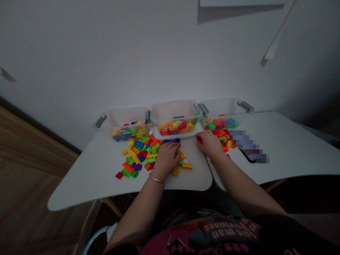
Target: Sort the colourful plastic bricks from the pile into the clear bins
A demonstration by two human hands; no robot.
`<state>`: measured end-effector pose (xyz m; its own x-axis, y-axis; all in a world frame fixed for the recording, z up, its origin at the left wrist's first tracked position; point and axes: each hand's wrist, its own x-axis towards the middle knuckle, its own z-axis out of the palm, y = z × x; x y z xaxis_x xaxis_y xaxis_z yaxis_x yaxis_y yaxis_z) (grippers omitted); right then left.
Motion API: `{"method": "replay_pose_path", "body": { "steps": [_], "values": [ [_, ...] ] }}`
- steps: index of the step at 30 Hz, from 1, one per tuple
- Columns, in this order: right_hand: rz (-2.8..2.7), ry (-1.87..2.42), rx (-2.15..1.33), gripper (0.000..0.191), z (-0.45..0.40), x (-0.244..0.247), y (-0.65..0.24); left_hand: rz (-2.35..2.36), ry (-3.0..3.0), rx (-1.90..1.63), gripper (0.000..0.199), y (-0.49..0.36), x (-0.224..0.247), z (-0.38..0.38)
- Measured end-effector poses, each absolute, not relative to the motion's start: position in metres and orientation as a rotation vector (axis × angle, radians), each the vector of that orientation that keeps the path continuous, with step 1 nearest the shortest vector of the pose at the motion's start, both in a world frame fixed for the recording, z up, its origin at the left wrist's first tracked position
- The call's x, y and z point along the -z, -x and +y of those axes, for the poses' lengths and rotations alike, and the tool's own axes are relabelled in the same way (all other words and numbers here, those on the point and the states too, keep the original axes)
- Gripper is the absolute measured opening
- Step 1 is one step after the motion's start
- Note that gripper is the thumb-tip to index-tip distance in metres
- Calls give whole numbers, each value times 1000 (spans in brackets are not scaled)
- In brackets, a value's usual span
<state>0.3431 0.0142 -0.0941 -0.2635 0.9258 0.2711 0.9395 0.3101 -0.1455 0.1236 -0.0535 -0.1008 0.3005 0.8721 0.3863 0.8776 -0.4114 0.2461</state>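
My left hand point(166, 159) lies over the right part of a loose pile of toy building bricks point(138, 156). Its thumb stands apart from the fingers, and an orange brick point(179, 144) shows at the fingertips. Whether that brick is gripped is hard to see. My right hand point(209, 143) is closed, pinching a red brick point(199, 139) just in front of the middle bin's right corner. Yellow bricks point(187, 166) lie just right of my left hand. Beyond my right hand sits a smaller heap of red, orange and green bricks point(221, 136).
Three clear plastic bins stand along the wall: a left bin point(127, 115) and a middle bin point(174, 108) with bricks, and a right bin point(223, 106) with rounded coloured pieces. The middle one rests on a white lid point(175, 136). A blurred-out phone-like object point(248, 147) lies right. Two white tabletops meet between my hands.
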Motion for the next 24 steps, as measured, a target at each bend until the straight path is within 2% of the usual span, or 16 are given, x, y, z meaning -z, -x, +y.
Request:
{"method": "replay_pose_path", "body": {
  "steps": [6, 8, 14, 20, 24],
  "values": [
    [-2213, 1808, 46, 57, 19, 99, -342, -1699, 2525, 743, 35, -123, 102, -52],
    [-2239, 1837, -18, 54, 19, 98, -340, -1692, 2524, 742, 35, -123, 103, -52],
    [-2362, 1696, -98, 24, 15, 95, -338, -1698, 2505, 744, 36, -124, 102, -53],
    [-2337, 1389, -220, 34, 21, 105, -341, -1703, 2518, 746, 35, -124, 102, -53],
    [-2419, 1202, -277, 32, 23, 110, -342, -1703, 2521, 743, 35, -124, 101, -52]
  ]
}}
